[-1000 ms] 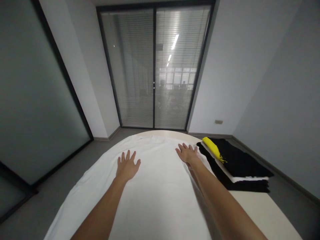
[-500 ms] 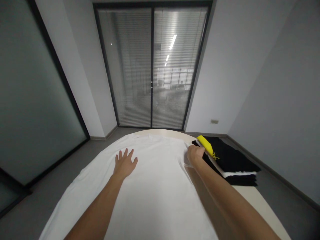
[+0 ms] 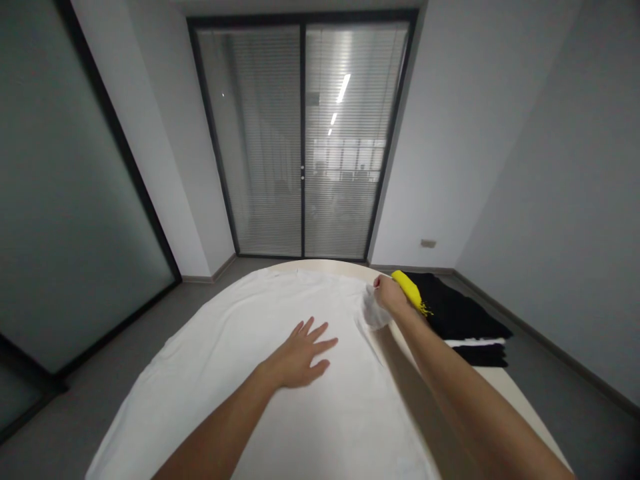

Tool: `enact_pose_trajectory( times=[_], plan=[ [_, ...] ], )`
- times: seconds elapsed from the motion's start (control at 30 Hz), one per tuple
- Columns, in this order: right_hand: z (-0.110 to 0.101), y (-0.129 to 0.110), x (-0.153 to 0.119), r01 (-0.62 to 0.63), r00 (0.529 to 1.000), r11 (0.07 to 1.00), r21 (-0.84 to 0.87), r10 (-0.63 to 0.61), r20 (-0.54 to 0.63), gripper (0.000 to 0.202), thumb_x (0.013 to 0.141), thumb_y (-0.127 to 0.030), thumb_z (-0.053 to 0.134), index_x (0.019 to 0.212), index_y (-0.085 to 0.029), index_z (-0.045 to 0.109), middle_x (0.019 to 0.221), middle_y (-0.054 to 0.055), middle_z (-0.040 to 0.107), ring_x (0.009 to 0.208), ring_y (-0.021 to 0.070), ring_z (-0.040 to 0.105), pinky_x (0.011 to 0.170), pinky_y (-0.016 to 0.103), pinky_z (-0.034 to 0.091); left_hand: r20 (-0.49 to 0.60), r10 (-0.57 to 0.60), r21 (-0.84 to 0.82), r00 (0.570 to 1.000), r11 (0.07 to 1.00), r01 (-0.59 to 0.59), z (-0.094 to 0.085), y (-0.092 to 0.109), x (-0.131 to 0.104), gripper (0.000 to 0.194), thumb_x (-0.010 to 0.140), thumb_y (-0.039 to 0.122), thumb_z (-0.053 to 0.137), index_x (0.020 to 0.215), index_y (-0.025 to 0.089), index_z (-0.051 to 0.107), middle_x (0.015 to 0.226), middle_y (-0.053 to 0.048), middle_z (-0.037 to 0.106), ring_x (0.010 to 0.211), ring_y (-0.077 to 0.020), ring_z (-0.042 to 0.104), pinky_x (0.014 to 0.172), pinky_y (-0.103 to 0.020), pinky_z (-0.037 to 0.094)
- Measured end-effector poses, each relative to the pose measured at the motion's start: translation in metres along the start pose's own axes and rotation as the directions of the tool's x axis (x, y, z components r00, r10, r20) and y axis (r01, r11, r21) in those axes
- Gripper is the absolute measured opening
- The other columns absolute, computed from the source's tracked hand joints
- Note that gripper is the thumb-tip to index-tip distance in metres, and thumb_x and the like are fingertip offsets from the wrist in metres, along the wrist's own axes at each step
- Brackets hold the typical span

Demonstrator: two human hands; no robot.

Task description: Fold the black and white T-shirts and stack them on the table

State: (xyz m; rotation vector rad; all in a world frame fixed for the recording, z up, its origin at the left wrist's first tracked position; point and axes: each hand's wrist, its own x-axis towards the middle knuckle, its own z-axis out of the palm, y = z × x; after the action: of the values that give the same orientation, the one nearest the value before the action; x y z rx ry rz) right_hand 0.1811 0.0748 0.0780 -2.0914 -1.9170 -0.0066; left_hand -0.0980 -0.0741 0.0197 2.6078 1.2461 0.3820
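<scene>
A white T-shirt (image 3: 280, 300) lies spread across the round table, covering most of its top. My left hand (image 3: 303, 353) rests on the middle of the cloth, open, its fingers spread. At the shirt's far right, my right hand (image 3: 390, 295) is closed on the sleeve, pulling a corner of fabric up off the table. The fingertips there are turned away from me. Just right of that hand, partly behind my forearm, is a stack of folded black clothes (image 3: 460, 310) with a yellow patch (image 3: 407, 287) on its top piece and a white layer inside.
The pale tabletop (image 3: 493, 383) shows along the right side and at the far rim. Beyond the table stands a glass partition (image 3: 303, 147) with blinds, in a dark frame. A frosted glass panel (image 3: 70, 200) is on the left, grey walls on the right.
My left hand has slid right and slightly nearer me over the shirt, towards its middle. My right hand has risen a little with the sleeve, lifting its edge.
</scene>
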Motion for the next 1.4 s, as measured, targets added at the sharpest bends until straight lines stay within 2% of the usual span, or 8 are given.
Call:
enact_pose_trajectory(
  times=[0.13,0.23,0.47,0.6,0.83,1.07,1.27,1.4],
  plan=[
    [-0.011,-0.016,-0.009,0.019,0.995,0.998,0.056,-0.013,-0.098,0.041,0.086,-0.005,0.042,0.112,-0.024,0.066,0.112,0.009,0.073,0.106,0.025,0.067,0.082,0.03,0.049,-0.003,0.014,-0.005,1.0,1.0,-0.014,-0.002,0.002,-0.002,0.06,0.095,0.043,0.058,0.153,0.038,0.043,0.166,-0.005,0.029,0.154,-0.0387,0.016,0.121,-0.064,0.019],
    [-0.018,-0.036,-0.019,0.251,0.952,0.965,0.072,-0.233,-0.199,0.046,0.084,0.0,0.04,0.114,-0.025,0.065,0.127,0.007,0.068,0.122,0.0244,0.059,0.093,0.032,0.048,-0.01,0.015,-0.008,1.0,1.0,-0.015,-0.003,0.002,-0.002,0.061,0.094,0.043,0.06,0.152,0.038,0.043,0.165,-0.005,0.029,0.154,-0.038,0.017,0.121,-0.064,0.019],
    [-0.001,-0.076,-0.062,0.725,0.685,0.686,0.065,-0.728,0.035,0.062,0.085,-0.007,0.054,0.143,-0.028,0.048,0.166,0.003,0.029,0.143,0.0228,0.039,0.1,0.033,0.048,-0.089,-0.014,-0.016,0.996,1.0,0.013,0.001,0.0,0.001,0.047,0.096,0.036,0.054,0.143,0.029,0.056,0.158,-0.005,0.044,0.151,-0.0333,0.03,0.123,-0.057,0.025],
    [0.011,-0.078,-0.085,0.599,0.801,0.795,-0.102,-0.591,0.094,0.058,0.083,-0.031,0.07,0.137,-0.018,0.054,0.149,0.018,0.051,0.126,0.0338,0.053,0.096,0.042,0.049,-0.253,-0.071,-0.05,0.965,0.997,0.06,0.004,-0.002,0.005,0.033,0.095,0.023,0.051,0.122,0.022,0.069,0.137,-0.007,0.064,0.133,-0.0239,0.054,0.116,-0.041,0.041],
    [0.008,-0.067,-0.096,0.392,0.92,0.917,-0.081,-0.389,0.041,0.028,0.102,-0.032,0.042,0.11,-0.017,0.065,0.102,0.013,0.073,0.095,0.0263,0.068,0.081,0.034,0.046,-0.334,-0.198,-0.038,0.922,0.98,0.197,0.003,-0.002,0.01,0.038,0.093,0.021,0.049,0.129,0.022,0.063,0.126,-0.008,0.067,0.119,-0.0231,0.06,0.107,-0.038,0.047],
    [0.026,-0.037,-0.107,0.618,0.785,0.77,0.157,-0.616,-0.07,0.024,0.094,-0.022,0.053,0.116,-0.022,0.063,0.125,0.007,0.066,0.121,0.0232,0.054,0.104,0.034,0.037,-0.352,-0.255,-0.062,0.9,0.966,0.25,0.01,-0.012,0.011,0.065,0.098,0.024,0.043,0.16,0.017,0.026,0.137,-0.014,0.061,0.126,-0.0248,0.056,0.112,-0.043,0.041],
    [0.041,-0.021,-0.107,0.38,0.923,0.911,0.158,-0.364,-0.122,0.049,0.087,-0.033,0.062,0.132,-0.017,0.056,0.143,0.015,0.054,0.132,0.0316,0.045,0.106,0.042,0.036,-0.279,-0.25,0.026,0.927,0.963,0.268,0.005,-0.011,0.021,0.059,0.102,0.036,0.042,0.157,0.015,0.035,0.145,-0.014,0.056,0.131,-0.0289,0.05,0.112,-0.044,0.039],
    [0.044,-0.013,-0.103,0.29,0.957,0.935,0.204,-0.282,-0.069,0.054,0.083,-0.04,0.066,0.13,-0.014,0.056,0.131,0.017,0.062,0.124,0.034,0.051,0.101,0.044,0.038,-0.269,-0.387,0.075,0.882,0.905,0.419,-0.003,-0.013,0.046,0.056,0.103,0.041,0.039,0.154,0.018,0.042,0.135,-0.014,0.064,0.121,-0.032,0.056,0.103,-0.045,0.044]
  ],
)
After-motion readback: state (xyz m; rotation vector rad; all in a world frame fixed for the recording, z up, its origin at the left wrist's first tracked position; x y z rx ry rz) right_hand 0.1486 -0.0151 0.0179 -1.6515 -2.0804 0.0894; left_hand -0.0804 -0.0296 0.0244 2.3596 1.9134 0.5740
